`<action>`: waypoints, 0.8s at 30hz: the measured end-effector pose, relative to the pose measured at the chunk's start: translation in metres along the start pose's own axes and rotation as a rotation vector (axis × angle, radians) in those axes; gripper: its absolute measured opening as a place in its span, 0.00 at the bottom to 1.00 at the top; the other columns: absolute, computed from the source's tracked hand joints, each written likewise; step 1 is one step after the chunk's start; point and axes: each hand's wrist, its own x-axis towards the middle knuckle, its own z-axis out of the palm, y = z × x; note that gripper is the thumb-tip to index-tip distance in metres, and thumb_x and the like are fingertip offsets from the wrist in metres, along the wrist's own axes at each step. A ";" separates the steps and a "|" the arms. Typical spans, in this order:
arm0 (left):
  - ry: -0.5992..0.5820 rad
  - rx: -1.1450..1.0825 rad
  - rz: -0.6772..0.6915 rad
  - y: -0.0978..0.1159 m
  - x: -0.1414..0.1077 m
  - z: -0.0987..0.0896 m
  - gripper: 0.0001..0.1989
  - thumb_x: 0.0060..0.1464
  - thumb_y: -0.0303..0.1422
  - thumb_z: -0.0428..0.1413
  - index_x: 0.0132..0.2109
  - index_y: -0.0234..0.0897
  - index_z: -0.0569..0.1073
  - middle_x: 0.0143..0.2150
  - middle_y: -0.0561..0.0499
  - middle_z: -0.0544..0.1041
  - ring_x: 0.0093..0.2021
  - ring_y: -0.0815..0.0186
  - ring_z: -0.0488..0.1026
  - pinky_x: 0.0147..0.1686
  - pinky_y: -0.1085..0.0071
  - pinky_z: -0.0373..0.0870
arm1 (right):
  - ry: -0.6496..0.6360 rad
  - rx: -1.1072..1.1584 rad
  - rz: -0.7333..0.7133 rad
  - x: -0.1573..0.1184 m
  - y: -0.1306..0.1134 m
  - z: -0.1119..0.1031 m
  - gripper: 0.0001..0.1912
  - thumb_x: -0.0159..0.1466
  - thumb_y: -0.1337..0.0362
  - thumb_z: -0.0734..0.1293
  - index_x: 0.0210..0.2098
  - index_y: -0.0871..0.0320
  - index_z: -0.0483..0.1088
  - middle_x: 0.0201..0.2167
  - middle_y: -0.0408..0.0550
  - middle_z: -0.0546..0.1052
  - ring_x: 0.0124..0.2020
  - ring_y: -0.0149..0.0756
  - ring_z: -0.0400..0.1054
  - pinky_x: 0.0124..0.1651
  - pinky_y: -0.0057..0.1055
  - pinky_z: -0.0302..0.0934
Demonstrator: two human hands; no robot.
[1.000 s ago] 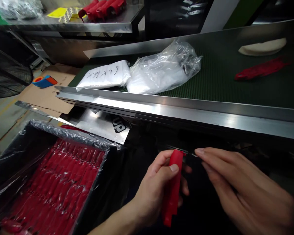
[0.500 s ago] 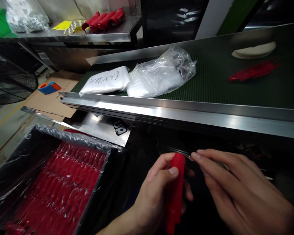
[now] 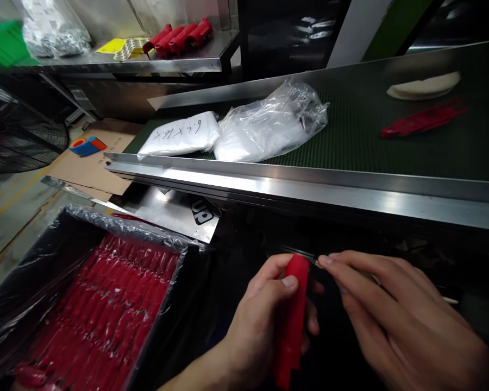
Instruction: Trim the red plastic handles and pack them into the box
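My left hand (image 3: 255, 315) is closed around a long red plastic part (image 3: 293, 315), its thumb lying along the near face. The part stands almost upright, with its upper end just above my thumb. In a pinch between thumb and fingers, my right hand (image 3: 395, 309) holds a thin metal tool (image 3: 309, 255). The tool reaches left across the upper end of the red part, close behind or against it; I cannot tell if they touch. Its exact kind is too small to make out.
A conveyor (image 3: 350, 141) runs across ahead, carrying white plastic bags (image 3: 264, 133), a red part (image 3: 421, 120) and a cream curved piece (image 3: 424, 87). At left stands a plastic-lined crate (image 3: 173, 277) of red parts. A shelf (image 3: 187, 65) with red pieces and a fan (image 3: 24, 127) are beyond.
The view has shifted slightly, so the surroundings sit a little further right. Both hands keep the same holds, and the tool stays at the red part's upper end.
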 end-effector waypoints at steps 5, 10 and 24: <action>0.001 0.041 -0.042 0.000 0.003 -0.003 0.15 0.59 0.42 0.51 0.49 0.38 0.67 0.23 0.51 0.71 0.18 0.72 0.62 0.16 0.81 0.60 | -0.013 0.027 -0.002 -0.004 -0.005 0.001 0.18 0.64 0.78 0.64 0.53 0.63 0.71 0.48 0.54 0.72 0.48 0.39 0.66 0.47 0.38 0.61; 0.072 0.018 -0.020 0.007 0.005 0.001 0.14 0.60 0.41 0.51 0.48 0.38 0.69 0.33 0.49 0.73 0.24 0.71 0.66 0.17 0.81 0.62 | -0.066 0.030 -0.036 -0.010 -0.011 0.003 0.19 0.64 0.77 0.63 0.53 0.62 0.71 0.48 0.54 0.72 0.49 0.38 0.65 0.48 0.37 0.59; 0.103 0.026 0.077 0.015 0.019 -0.004 0.10 0.62 0.36 0.51 0.47 0.36 0.69 0.38 0.48 0.74 0.29 0.72 0.68 0.23 0.81 0.64 | -0.088 0.087 -0.051 -0.029 -0.031 0.012 0.20 0.62 0.80 0.63 0.51 0.61 0.72 0.47 0.54 0.71 0.48 0.41 0.65 0.48 0.40 0.59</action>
